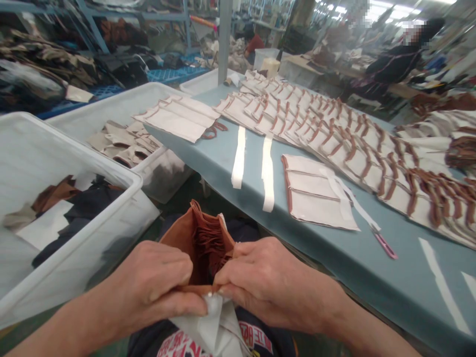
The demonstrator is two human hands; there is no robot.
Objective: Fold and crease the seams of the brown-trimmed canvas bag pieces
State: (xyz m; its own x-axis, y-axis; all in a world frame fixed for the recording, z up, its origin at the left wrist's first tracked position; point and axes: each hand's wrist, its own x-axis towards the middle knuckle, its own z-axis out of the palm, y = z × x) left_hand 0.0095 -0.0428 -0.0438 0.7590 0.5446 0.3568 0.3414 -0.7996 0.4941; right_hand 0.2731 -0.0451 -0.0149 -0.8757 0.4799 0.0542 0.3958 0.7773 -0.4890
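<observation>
Pinched between left hand (154,285) and right hand (269,285) sits brown fabric (203,243).

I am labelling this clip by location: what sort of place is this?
Probably a garment workshop: identical cream fabric pieces with brown trim lie in rows on a long table, white bins hold fabric scraps, and the left hand and right hand grip a brown fabric bundle.

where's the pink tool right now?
Head view, right of centre: the pink tool lies on the table, just off the lower right corner of the lone cream fabric piece.
</observation>
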